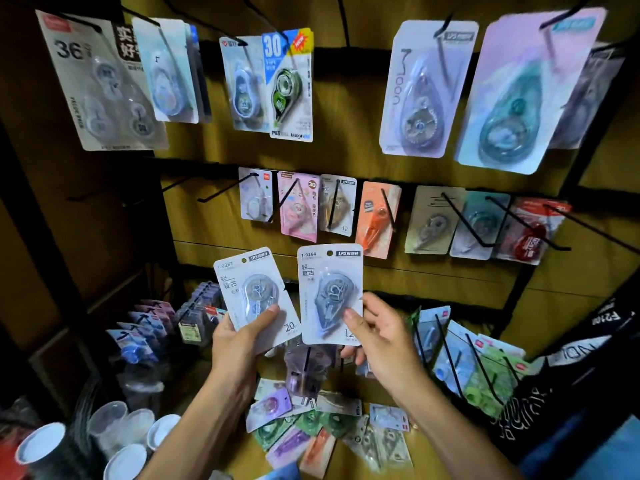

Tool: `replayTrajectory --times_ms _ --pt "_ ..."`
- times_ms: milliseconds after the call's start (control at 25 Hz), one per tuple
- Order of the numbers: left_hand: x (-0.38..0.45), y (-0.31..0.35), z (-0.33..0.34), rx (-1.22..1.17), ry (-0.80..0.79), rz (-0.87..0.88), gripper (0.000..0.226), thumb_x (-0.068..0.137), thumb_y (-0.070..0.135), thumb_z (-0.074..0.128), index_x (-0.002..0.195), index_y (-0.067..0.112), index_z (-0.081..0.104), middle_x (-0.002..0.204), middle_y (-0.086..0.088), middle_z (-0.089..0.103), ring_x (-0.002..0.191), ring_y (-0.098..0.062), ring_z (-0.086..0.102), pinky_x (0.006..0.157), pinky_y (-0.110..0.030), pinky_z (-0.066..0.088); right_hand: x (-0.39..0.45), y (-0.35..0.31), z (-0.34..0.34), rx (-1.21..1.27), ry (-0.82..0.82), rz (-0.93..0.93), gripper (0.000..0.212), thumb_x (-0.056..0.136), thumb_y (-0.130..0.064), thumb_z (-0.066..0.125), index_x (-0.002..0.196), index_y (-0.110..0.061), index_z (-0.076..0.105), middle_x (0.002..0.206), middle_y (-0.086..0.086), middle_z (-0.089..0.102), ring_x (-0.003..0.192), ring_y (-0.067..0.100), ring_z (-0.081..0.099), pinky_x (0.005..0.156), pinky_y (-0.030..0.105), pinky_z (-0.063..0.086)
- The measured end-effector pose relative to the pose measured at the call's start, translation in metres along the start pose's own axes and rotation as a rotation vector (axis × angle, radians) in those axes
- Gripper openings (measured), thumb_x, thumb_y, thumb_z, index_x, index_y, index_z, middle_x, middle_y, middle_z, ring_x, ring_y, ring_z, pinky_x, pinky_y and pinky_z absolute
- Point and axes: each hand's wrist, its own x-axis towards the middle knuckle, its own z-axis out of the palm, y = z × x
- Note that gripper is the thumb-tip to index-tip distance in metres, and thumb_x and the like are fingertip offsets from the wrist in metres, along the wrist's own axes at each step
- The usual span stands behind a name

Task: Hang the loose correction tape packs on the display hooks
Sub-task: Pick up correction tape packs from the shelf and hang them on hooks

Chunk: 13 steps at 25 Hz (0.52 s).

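My left hand (239,341) grips a white correction tape pack (251,289) marked 20 by its lower edge, thumb across the front. My right hand (377,336) pinches a second white pack (329,289) marked 12 at its lower right corner. Both packs are held upright side by side in front of the wooden display board. Above them a row of black hooks (225,188) carries hanging packs, with bare hooks at the left end. Several loose packs (311,431) lie in a pile on the surface below my hands.
Larger packs hang on the top row (426,88). More hooks with green and blue packs (460,362) jut out at lower right. Stacked packs (149,327) stand at lower left, with white cups (121,434) in front of them. A dark printed cloth (568,382) lies at the right.
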Motion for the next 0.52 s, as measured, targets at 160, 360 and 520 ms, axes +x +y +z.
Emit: replayTrajectory --times_ms 160,360,520 --pt "-0.001 -0.004 -0.001 0.008 0.003 -0.02 0.032 0.077 0.001 0.075 0.107 0.01 0.068 0.1 -0.011 0.076 0.08 -0.024 0.073 0.058 -0.025 0.058 0.008 -0.015 0.002 -0.079 0.045 -0.051 0.017 0.099 -0.027 0.052 0.111 -0.017 0.059 0.107 -0.005 0.069 0.051 0.016 0.062 0.042 0.019 0.039" --pt "-0.002 0.001 -0.006 0.021 0.01 -0.002 0.026 0.079 0.0 0.074 0.1 0.016 0.068 0.087 0.0 0.077 0.07 -0.016 0.074 0.053 -0.022 0.057 0.019 -0.019 0.007 -0.065 0.115 0.005 0.017 0.1 -0.022 0.049 0.105 -0.009 0.058 0.088 0.007 0.071 0.042 0.017 0.058 0.038 0.025 0.036" --pt "0.0 0.002 -0.01 0.016 0.001 -0.003 0.03 0.078 0.001 0.074 0.106 0.013 0.068 0.097 -0.005 0.076 0.074 -0.018 0.074 0.055 -0.024 0.057 0.036 -0.02 0.011 -0.045 0.167 0.066 0.015 0.1 -0.021 0.049 0.103 -0.01 0.059 0.091 0.017 0.069 0.041 0.015 0.057 0.037 0.024 0.034"
